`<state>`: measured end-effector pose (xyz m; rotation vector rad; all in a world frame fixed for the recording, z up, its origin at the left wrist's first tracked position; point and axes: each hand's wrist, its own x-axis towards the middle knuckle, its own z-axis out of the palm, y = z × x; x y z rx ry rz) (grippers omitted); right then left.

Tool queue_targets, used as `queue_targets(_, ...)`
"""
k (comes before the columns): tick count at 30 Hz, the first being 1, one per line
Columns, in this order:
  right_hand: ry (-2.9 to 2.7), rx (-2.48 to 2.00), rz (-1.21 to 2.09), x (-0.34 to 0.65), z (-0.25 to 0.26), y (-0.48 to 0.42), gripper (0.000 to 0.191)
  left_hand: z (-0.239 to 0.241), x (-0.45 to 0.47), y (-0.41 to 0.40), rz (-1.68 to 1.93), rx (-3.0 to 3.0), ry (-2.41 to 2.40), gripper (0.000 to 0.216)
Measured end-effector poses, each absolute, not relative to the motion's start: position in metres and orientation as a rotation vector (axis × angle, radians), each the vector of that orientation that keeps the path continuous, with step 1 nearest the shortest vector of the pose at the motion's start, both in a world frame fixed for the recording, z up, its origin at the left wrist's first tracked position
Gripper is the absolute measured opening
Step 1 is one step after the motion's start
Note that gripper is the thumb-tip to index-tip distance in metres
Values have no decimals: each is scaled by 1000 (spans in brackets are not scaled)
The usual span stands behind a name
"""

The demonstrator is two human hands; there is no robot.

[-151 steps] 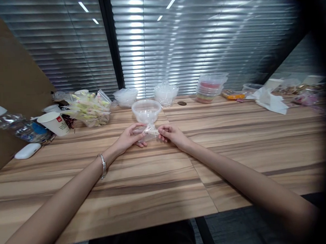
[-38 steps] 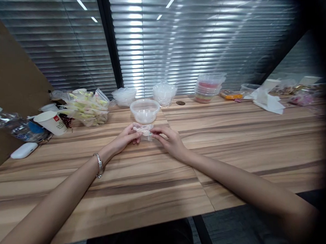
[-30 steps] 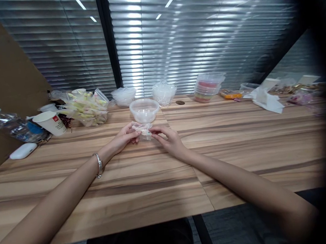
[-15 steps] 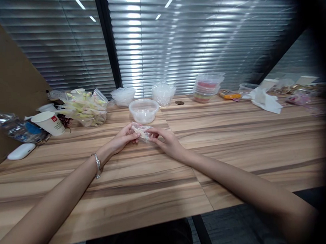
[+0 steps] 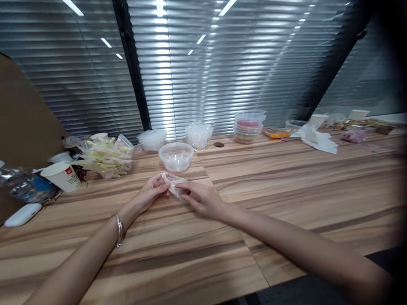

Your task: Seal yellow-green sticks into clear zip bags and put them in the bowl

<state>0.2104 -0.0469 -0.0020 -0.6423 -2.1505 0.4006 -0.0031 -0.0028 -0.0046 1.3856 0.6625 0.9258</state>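
Between my hands is a small clear plastic packet (image 5: 172, 181) with something pale inside that I cannot make out. My left hand (image 5: 153, 191) pinches its left side, and a silver bracelet circles that wrist. On the packet's right side, my right hand (image 5: 202, 198) is closed, its thumb and fingers gripping the plastic. Just beyond the packet stands a round clear plastic bowl (image 5: 176, 157), upright on the wooden table (image 5: 181, 249).
At the back left are a heap of yellowish packets (image 5: 104, 155), a paper cup (image 5: 63, 176), a bottle (image 5: 24, 182) and a white case (image 5: 23, 214). Stacked containers (image 5: 249, 127) stand at the back, with crumpled tissue (image 5: 315, 137) farther right.
The camera view has tilted up, so the table and hands appear lower. Both hands keep hold of the packet, which has turned slightly between the fingers.
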Motion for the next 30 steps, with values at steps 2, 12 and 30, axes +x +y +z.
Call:
queue_targets(2, -2173, -635, 426, 209, -2, -48, 43, -3, -1, -5, 944, 1384, 670, 32)
queue_targets(12, -1958, -735, 657, 210, -10, -36, 37, -7, 1, -5, 988, 1387, 740, 31)
queue_targets(30, -1750, -736, 833, 211, -14, -24, 32, -3, 6, -12, 836, 1598, 805, 71)
